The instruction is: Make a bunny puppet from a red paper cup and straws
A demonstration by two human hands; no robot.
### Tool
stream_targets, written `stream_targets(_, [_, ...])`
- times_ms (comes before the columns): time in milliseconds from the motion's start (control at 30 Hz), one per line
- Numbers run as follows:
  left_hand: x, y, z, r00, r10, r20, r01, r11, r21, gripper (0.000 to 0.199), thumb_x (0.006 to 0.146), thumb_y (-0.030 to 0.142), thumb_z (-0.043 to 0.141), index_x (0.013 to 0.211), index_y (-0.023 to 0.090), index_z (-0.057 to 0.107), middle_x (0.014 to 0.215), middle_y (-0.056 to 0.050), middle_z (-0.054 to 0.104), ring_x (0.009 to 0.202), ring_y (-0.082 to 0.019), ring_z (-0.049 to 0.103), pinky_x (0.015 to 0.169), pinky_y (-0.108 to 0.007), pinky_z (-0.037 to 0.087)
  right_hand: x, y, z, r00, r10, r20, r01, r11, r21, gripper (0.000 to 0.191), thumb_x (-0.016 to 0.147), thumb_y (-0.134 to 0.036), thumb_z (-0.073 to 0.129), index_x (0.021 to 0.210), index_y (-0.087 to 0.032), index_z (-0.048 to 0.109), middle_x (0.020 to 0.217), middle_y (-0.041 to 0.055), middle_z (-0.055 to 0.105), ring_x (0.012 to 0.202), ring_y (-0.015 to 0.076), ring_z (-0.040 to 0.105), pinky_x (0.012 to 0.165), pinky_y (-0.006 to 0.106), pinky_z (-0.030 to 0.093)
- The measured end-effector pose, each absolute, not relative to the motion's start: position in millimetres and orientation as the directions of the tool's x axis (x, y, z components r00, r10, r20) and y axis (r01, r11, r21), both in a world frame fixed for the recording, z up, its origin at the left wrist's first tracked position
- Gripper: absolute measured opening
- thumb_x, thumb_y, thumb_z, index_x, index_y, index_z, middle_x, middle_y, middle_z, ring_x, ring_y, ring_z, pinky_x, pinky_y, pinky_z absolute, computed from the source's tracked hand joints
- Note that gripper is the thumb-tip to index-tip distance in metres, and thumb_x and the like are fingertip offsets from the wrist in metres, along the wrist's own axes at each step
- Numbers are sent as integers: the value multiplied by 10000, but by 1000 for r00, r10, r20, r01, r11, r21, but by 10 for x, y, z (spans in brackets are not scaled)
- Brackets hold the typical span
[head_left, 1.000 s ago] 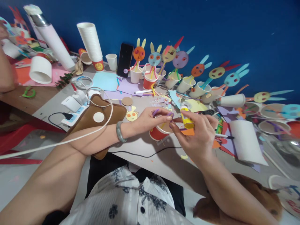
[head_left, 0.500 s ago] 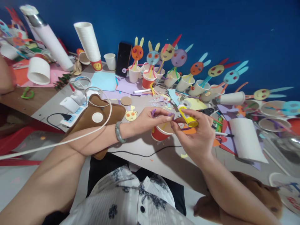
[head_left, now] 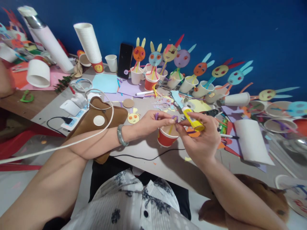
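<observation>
A purple paper strip is pinched between the thumb and fingers of my left hand. Tucked in my right hand is a yellow glue stick, while its thumb and forefinger close at the strip's right end. The fingertips of both hands nearly meet over a red paper cup. The cup stands upright on the table, and a yellow strip rises from it. Fingers partly hide the cup's rim and the purple strip. A yellow paper rabbit face lies left of the cup.
Several paper rabbits in cups line the blue wall, including an orange-faced one. A phone and a cup stack stand at the back. White cable crosses my left arm. A large white cup lies right.
My right hand has shifted slightly right and down with the glue stick. The red cup shows a little farther right and lower, with its yellow strip more visible.
</observation>
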State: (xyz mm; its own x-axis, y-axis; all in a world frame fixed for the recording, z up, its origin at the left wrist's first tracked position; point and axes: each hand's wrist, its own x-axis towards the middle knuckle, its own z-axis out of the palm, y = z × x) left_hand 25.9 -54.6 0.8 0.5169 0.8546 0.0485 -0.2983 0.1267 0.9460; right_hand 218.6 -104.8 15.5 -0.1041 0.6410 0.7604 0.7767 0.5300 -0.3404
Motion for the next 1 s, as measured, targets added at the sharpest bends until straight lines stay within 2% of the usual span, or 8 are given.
stream_targets(133, [248,-566,35,525,850,41,-275,124,953,416,779,540,920,938,161,856,1014,-80,794,935,-168,667,914,-336,528,2195,-1055,144,-107,638,762,785,524,-329,365,895,-254,797,1230,-311,664,905,8,802,895,274,748,955,522,513])
stream_targets(367, [227,-583,49,546,836,53,-201,70,977,391,843,515,869,990,154,852,1036,-78,784,1000,-183,648,930,-331,513,2195,-1053,129,-108,621,776,793,525,-309,349,889,-252,803,1204,-308,665,945,6,808,885,258,747,968,515,526])
stream_targets(467, [229,-581,46,533,845,50,-195,66,979,387,843,517,866,949,146,837,987,-64,768,951,-165,631,896,-314,508,2198,-1034,110,-109,626,772,798,519,-308,352,897,-255,792,1219,-309,660,939,2,801,905,258,746,982,512,530])
stream_targets(633, [242,-559,20,517,855,39,-272,121,955,410,788,525,912,880,139,808,911,-47,752,864,-137,629,864,-299,508,2198,-992,106,-149,608,780,810,527,-256,388,906,-292,797,1258,-319,637,1037,31,816,894,267,750,1002,540,530])
stream_targets(733, [252,-542,-2,505,863,14,-302,162,940,425,743,517,947,877,140,804,865,-33,746,819,-128,630,826,-292,503,2195,-977,139,-174,600,781,808,541,-235,431,919,-321,793,1308,-337,608,953,19,826,872,287,759,1064,612,490])
stream_targets(800, [258,-529,-13,500,866,1,-326,186,927,440,712,504,970,888,136,804,853,-29,748,803,-127,635,823,-296,508,2207,-973,163,-186,540,821,788,581,-203,406,948,-309,749,1325,-338,602,869,0,822,837,291,765,1081,644,465])
stream_targets(900, [263,-509,-24,488,872,-27,-363,231,903,465,691,503,983,902,132,801,859,-34,760,799,-131,649,830,-305,520,2260,-983,180,-193,437,879,767,625,-142,343,988,-289,666,1323,-342,618,801,-9,808,714,270,737,1026,637,481])
stream_targets(1000, [259,-495,-29,491,870,-49,-364,255,896,468,695,496,983,919,127,802,877,-42,766,809,-139,662,835,-315,533,2311,-1015,195,-224,437,871,795,599,-96,297,990,-403,665,1283,-353,664,818,2,795,598,235,653,857,554,511])
